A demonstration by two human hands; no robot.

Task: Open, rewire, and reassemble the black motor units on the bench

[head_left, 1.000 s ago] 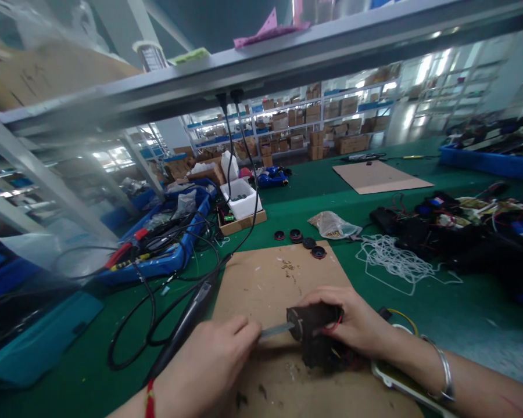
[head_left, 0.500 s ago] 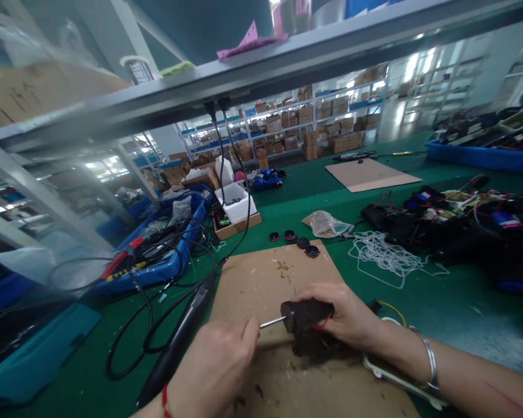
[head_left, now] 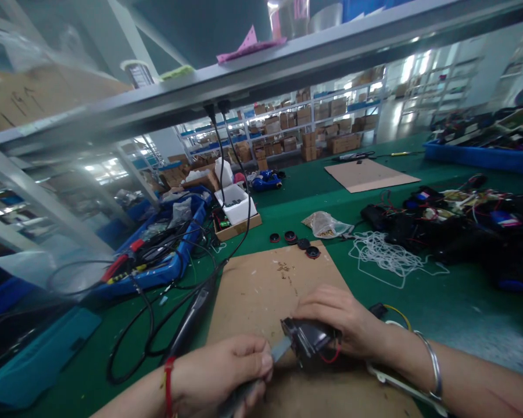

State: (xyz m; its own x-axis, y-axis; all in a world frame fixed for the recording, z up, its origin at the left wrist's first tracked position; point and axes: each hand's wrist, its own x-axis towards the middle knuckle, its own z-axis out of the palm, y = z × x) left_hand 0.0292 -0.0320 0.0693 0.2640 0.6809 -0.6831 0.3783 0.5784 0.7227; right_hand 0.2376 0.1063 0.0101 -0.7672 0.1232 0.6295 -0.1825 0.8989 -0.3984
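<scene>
Watching the head view: both hands work low at the near edge of the desk point(head_left: 418, 302), over a brown cardboard sheet point(head_left: 261, 273) laid on its green felt-like cover. Left hand point(head_left: 226, 371) is closed tight round a dark handle, and a flat grey blade point(head_left: 281, 350) juts out between thumb and forefinger. Right hand point(head_left: 340, 322) has its fingers curled over the top of a black housing point(head_left: 309, 339) and pins it against the cardboard, tilted with its open end toward the blade. The blade tip sits at the lip of the housing; I cannot tell whether it is under the rim or only against it. My read: prying or scraping at that lip is the step in hand. Any further push would call for a firm brace from the right hand and a shallow blade angle, since the right fingers lie just past the tip. The housing is glossy hard plastic, boxy with rounded corners, and a thin red wire point(head_left: 331, 357) loops out beneath it. The cardboard is matte, scuffed and flecked with crumbs. At its far edge are four small round black caps point(head_left: 303, 242); beyond them lies a crinkled clear bag point(head_left: 326, 223). A loose white cord tangle point(head_left: 383, 255) lies toward the desk's right edge. A slim black corded tool point(head_left: 192, 316) lies along the cardboard's left edge.
</scene>
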